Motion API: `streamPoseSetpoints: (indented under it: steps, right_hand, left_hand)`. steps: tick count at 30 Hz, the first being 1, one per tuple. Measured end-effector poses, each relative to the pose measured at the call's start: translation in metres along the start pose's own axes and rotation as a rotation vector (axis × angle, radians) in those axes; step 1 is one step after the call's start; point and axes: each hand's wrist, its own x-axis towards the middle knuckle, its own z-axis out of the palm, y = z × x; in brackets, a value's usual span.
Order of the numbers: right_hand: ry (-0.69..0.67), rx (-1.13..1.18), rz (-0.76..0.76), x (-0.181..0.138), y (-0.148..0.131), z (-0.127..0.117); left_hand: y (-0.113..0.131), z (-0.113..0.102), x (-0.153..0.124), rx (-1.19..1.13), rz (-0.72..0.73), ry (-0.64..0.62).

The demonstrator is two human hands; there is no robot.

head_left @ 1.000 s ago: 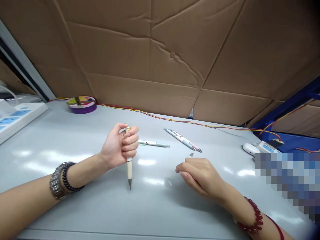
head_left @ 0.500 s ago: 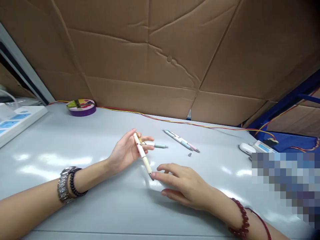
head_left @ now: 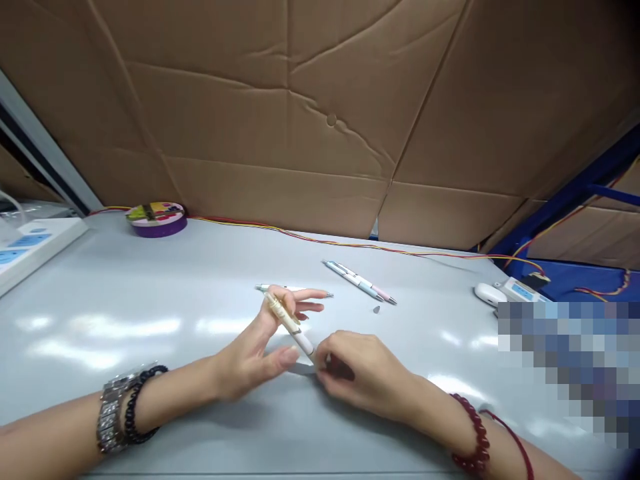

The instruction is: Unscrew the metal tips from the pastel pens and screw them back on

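Note:
A cream and white pen (head_left: 298, 335) slants between my hands. My right hand (head_left: 367, 373) is closed around its lower end and hides the tip. My left hand (head_left: 257, 353) is open, thumb apart and fingers spread, with its index finger against the pen's upper part near the clip. Behind those fingers a white and green pen (head_left: 314, 292) lies on the table, partly covered. To the right, a blue and white pen (head_left: 356, 283) lies alongside a pink and white pen (head_left: 383, 293). A small grey cone-shaped piece (head_left: 377, 309) sits close to them.
A purple round tin (head_left: 159, 227) stands at the back left, near a white power strip (head_left: 45, 247). Red and yellow wires (head_left: 300, 235) run along the cardboard wall (head_left: 270, 127). A white rounded device (head_left: 490, 294) rests at the right on the grey table (head_left: 225, 440).
My right hand has closed on the pen's lower end. My left hand has loosened from the pen and turned, its thumb now away from it. The view has shifted slightly.

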Motion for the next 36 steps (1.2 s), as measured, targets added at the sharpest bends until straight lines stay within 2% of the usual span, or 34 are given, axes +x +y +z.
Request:
streamPoseSetpoints:
  steps: [3, 6, 9, 12, 16, 21, 23, 26, 29, 32, 36]
  right_hand:
    - [0.153, -0.054, 0.02, 0.002, 0.008, -0.008]
    - [0.289, -0.177, 0.109, 0.003, 0.023, -0.026]
    - [0.307, -0.373, 0.252, 0.002, 0.038, -0.04]
    - [0.264, -0.566, 0.342, -0.001, 0.048, -0.045]
    - [0.153, -0.684, 0.469, -0.006, 0.053, -0.043]
    - [0.072, -0.555, 0.488, -0.005, 0.051, -0.043]
    - [0.146, -0.387, 0.436, -0.002, 0.045, -0.043]
    - [0.355, 0.031, 0.34, 0.002, 0.032, -0.042]
    - [0.478, 0.305, 0.318, 0.004, 0.021, -0.038]
    - [0.496, 0.368, 0.294, 0.004, 0.017, -0.032]
    - [0.453, 0.348, 0.216, 0.006, 0.016, -0.025]
  left_hand:
    - [0.0, -0.011, 0.006, 0.392, 0.042, 0.057]
    - [-0.003, -0.02, 0.013, 0.723, -0.031, 0.093]
    - [-0.009, -0.023, 0.016, 0.927, -0.088, 0.081]
    - [-0.016, -0.024, 0.016, 1.053, -0.098, 0.06]
    - [-0.021, -0.027, 0.016, 1.004, -0.192, 0.035]
    - [-0.019, -0.026, 0.017, 0.826, -0.215, 0.03]
    - [-0.016, -0.022, 0.016, 0.771, -0.229, 0.059]
    - [-0.012, -0.016, 0.015, 0.663, -0.27, 0.101]
    - [-0.01, -0.012, 0.015, 0.599, -0.297, 0.101]
    - [-0.01, -0.011, 0.015, 0.566, -0.298, 0.082]
    - [-0.01, -0.009, 0.013, 0.592, -0.273, 0.031]
